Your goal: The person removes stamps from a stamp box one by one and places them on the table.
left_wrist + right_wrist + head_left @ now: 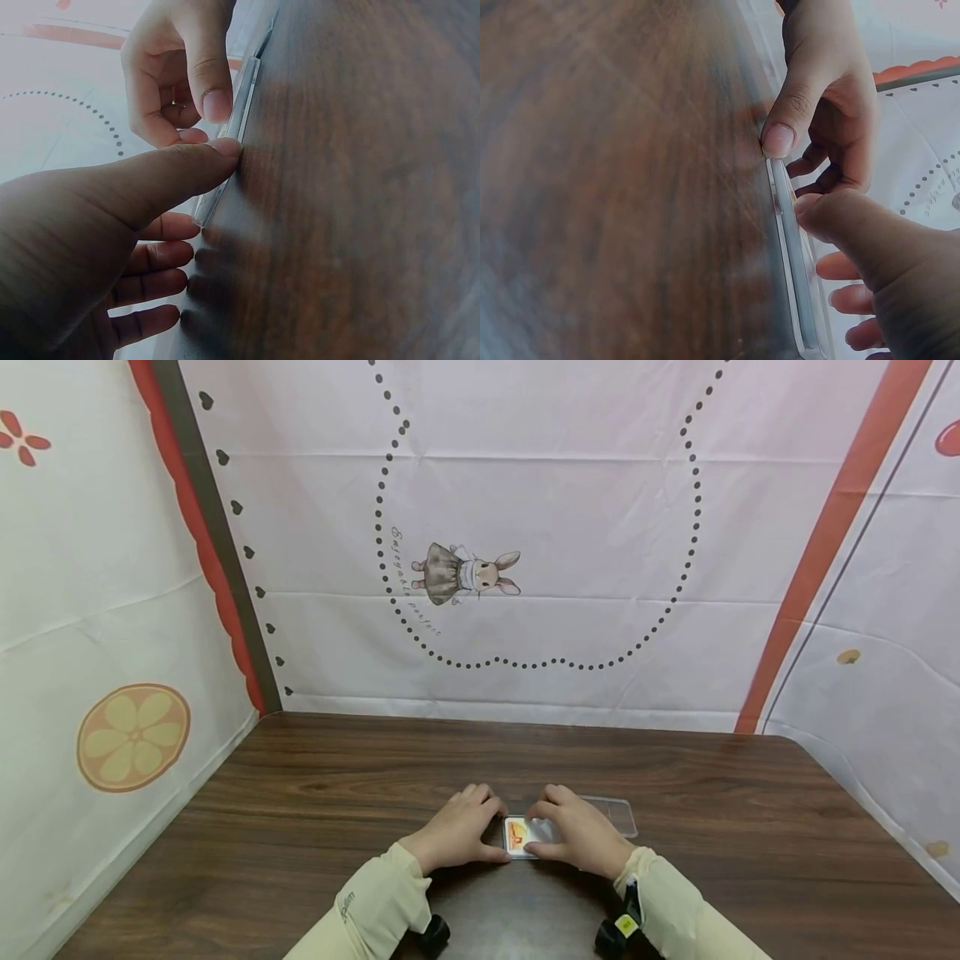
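Note:
On the table lies a flat clear plastic case (505, 839) with a white card (517, 836) in it, printed in orange and yellow. My left hand (459, 831) grips the case's left end, thumb on the near edge and index finger at the far corner. Over the card, my right hand (581, 833) pinches across its face with thumb and fingers, covering much of the right part. The right thumb (817, 210) rests on the upper face in the right wrist view. Seen edge-on in the left wrist view, the case (244, 97) lies flat under both hands.
A clear plastic cover (621, 817) lies behind the right hand, partly hidden by it. The dark wooden table (360, 777) ends at a white printed cloth (555, 527) at the back, with cloth walls on both sides.

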Demonstrator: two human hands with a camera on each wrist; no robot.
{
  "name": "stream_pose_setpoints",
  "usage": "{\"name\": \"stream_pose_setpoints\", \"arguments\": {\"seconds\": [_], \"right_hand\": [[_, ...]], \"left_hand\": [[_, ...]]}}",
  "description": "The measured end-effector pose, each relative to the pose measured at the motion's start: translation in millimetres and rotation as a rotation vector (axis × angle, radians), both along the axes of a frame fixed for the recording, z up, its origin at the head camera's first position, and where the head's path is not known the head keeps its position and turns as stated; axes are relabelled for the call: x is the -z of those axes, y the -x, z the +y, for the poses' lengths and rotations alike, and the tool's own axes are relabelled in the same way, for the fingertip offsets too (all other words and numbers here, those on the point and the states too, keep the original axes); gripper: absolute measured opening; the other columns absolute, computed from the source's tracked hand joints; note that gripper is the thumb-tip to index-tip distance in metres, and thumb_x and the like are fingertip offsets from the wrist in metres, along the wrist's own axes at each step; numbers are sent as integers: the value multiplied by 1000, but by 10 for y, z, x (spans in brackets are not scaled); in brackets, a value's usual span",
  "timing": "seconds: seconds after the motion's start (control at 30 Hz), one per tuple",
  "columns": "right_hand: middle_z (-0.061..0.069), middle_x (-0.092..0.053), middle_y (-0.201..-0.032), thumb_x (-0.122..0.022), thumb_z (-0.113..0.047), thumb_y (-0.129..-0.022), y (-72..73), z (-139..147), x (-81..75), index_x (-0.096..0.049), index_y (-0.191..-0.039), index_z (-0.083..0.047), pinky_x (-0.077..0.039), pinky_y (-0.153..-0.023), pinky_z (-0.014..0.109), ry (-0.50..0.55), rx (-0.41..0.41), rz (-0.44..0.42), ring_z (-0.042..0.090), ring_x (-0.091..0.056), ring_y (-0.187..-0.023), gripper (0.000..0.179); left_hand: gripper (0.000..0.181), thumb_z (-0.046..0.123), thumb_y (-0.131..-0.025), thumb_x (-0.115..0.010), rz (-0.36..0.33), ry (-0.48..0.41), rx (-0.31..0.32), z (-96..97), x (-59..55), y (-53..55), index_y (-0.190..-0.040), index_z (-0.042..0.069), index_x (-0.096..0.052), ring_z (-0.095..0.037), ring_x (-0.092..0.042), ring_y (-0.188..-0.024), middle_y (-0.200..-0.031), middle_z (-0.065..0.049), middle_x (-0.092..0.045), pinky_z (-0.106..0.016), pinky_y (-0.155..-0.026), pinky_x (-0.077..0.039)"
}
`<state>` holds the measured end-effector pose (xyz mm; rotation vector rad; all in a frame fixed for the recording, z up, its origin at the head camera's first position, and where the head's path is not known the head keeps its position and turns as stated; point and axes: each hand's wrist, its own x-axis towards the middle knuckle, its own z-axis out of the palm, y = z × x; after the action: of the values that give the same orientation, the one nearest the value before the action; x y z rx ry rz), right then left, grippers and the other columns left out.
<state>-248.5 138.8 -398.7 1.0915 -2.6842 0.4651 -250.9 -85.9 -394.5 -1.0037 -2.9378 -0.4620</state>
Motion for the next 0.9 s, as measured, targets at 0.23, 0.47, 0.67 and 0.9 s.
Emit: {"name": "stream_pose_setpoints", "arguments": {"seconds": [0.23, 0.47, 0.67, 0.9], "right_hand": [[-6, -50, -91, -73, -38, -84, -2, -6, -15, -69, -102, -18, -39, -64, 19, -3, 7, 7, 3, -40, -76, 27], [-6, -51, -91, -73, -38, -84, -1, -3, -17, -68, -101, -20, -39, -65, 19, -8, 8, -14, 3, -40, -77, 25], [-6, -51, -92, -72, -38, -85, -6, -15, -10, -68, -100, -19, -40, -66, 19, -7, 3, -16, 3, -41, -77, 24], [-5, -51, -91, -72, -37, -85, -4, -24, 4, -68, -98, -19, -40, -65, 20, -2, 8, -17, 3, -41, -77, 22]], "left_hand": [[50, 47, -79, -76, 0, -7, 0, 2, -11, -6, -116, 16, -61, -12, -46, -96, -106, 3, -51, -34, -86, -42], [50, 47, -79, -76, 0, -7, 0, 5, -6, -2, -115, 15, -62, -13, -46, -96, -106, 3, -51, -35, -86, -42], [50, 46, -79, -76, 5, -9, -1, 4, -22, -12, -115, 15, -62, -13, -46, -96, -106, 3, -51, -35, -86, -42], [49, 45, -79, -76, 5, -7, -8, 11, -22, -16, -115, 15, -62, -13, -47, -96, -105, 2, -52, -35, -86, -42]]}}
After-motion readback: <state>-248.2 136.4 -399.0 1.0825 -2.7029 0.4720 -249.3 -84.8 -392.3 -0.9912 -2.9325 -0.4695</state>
